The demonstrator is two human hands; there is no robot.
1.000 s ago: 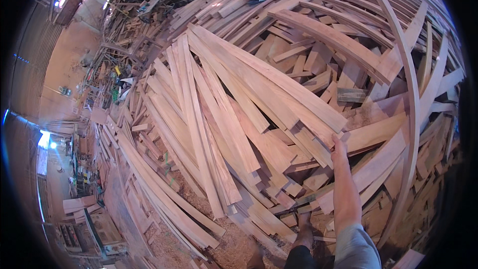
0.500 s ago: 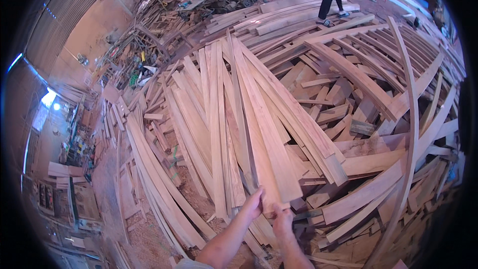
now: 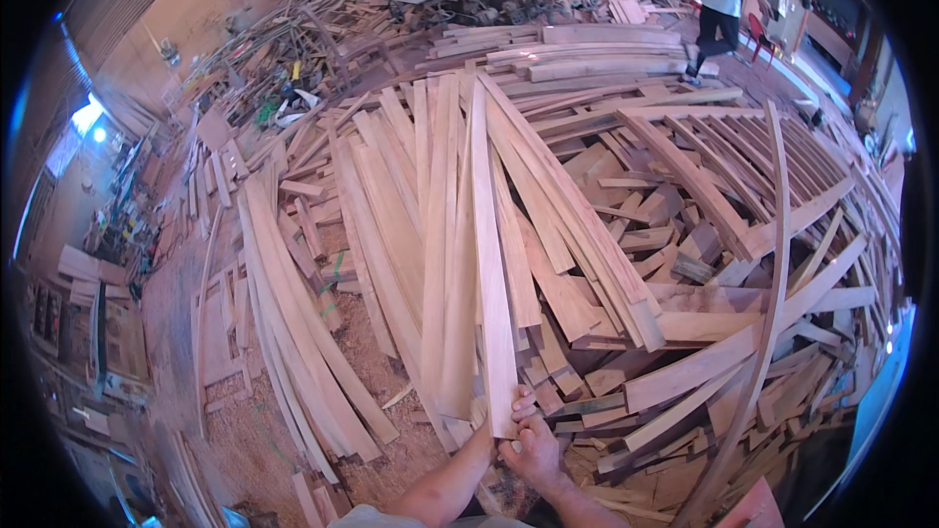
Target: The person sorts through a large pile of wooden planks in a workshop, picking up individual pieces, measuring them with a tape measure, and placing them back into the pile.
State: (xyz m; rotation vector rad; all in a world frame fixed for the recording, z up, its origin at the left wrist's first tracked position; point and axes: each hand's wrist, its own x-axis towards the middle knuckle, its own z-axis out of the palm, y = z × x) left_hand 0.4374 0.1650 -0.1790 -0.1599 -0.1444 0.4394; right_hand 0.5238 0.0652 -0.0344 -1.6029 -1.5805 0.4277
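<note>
A long pale wooden plank (image 3: pixel 489 264) runs from near my body up the middle of a big heap of planks. Both my hands grip its near end. My left hand (image 3: pixel 515 409) clasps the end from the left, fingers over the top face. My right hand (image 3: pixel 535 450) holds it from below and slightly to the right. The plank lies above its neighbours in the pile. My forearms come up from the lower edge.
Curved and straight wooden slats (image 3: pixel 685 235) cover the floor all around. A thin bent strip (image 3: pixel 773 313) arcs along the right. Sawdust (image 3: pixel 245 430) shows at lower left. Another person (image 3: pixel 721 0) walks at the far right, beside stacked boards (image 3: pixel 587 39).
My two hands have come together on the near end of the long plank, which now points straight away from me. The view has swung right, and the other person is further off.
</note>
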